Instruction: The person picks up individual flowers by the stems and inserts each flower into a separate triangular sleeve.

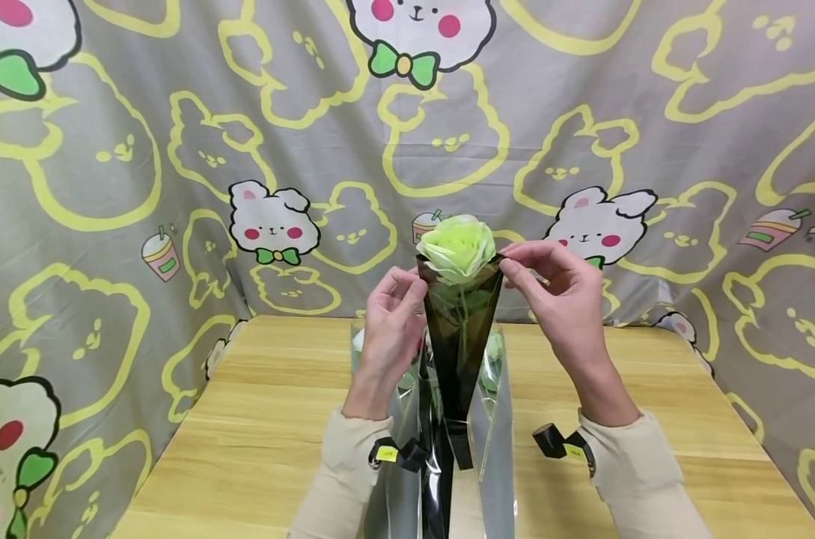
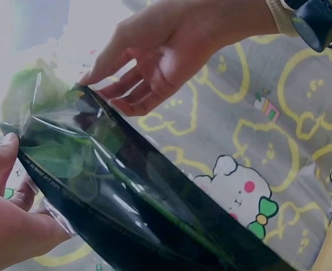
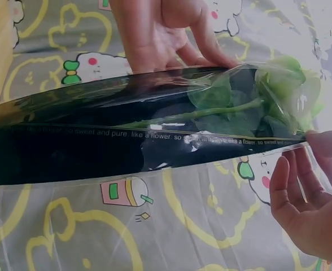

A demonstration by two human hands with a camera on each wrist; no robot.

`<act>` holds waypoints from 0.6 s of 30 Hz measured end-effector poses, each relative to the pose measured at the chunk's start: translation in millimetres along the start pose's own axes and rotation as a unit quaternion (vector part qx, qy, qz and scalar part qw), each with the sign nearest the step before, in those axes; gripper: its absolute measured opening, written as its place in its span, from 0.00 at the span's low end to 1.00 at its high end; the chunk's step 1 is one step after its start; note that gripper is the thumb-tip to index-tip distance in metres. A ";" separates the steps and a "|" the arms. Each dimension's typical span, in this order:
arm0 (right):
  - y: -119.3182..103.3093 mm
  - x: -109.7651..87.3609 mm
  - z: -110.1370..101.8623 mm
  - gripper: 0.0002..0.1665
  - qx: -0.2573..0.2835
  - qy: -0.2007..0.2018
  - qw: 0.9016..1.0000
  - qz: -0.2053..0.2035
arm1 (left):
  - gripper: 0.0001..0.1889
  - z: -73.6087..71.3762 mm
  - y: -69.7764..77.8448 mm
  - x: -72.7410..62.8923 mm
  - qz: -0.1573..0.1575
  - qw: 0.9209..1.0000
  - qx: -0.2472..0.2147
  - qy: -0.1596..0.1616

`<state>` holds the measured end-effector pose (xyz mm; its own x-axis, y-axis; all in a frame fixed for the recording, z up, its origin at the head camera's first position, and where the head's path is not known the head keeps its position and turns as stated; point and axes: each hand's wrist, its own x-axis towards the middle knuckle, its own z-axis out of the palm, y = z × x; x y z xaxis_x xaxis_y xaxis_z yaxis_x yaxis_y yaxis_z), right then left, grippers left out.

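A pale green artificial rose (image 1: 457,247) stands upright in a black flower sleeve (image 1: 462,352) with a clear front, held up above the table. My left hand (image 1: 395,318) pinches the sleeve's upper left edge between thumb and fingers. At the opposite upper corner, my right hand (image 1: 565,296) pinches the black edge beside the bloom. Through the clear film in the right wrist view, the green stem (image 3: 211,112) and leaves show, with small printed words running along the sleeve. The left wrist view has both hands at the sleeve's mouth.
Behind and below the raised sleeve, more wrapped flowers (image 1: 493,359) in grey and clear sleeves lie on the wooden table (image 1: 266,419). A grey curtain (image 1: 353,150) with cartoon rabbits hangs around the back and sides.
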<state>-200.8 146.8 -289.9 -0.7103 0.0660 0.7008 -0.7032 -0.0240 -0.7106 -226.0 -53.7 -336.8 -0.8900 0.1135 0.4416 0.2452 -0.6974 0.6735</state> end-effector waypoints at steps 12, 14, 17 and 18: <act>-8.6 9.7 7.1 0.06 -0.002 -0.013 1.000 0.000 | 0.16 5.9 9.7 7.6 0.002 1.000 0.010 -0.001; -9.9 11.1 7.5 0.06 0.004 -0.010 1.000 0.007 | 0.16 5.8 11.6 8.6 0.004 1.000 0.010 0.005; -12.7 14.1 7.5 0.06 0.015 0.003 1.000 0.011 | 0.16 7.3 14.5 10.7 0.008 1.000 0.009 0.006; -13.9 15.1 7.7 0.06 0.015 0.003 1.000 0.013 | 0.16 8.5 15.5 11.6 0.009 1.000 0.011 0.004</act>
<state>-202.0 140.4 -268.9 -0.7282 0.0705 0.6817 -0.6852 -0.0561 -0.7262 -229.3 -57.2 -316.2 -0.8882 0.0964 0.4493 0.2694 -0.6829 0.6790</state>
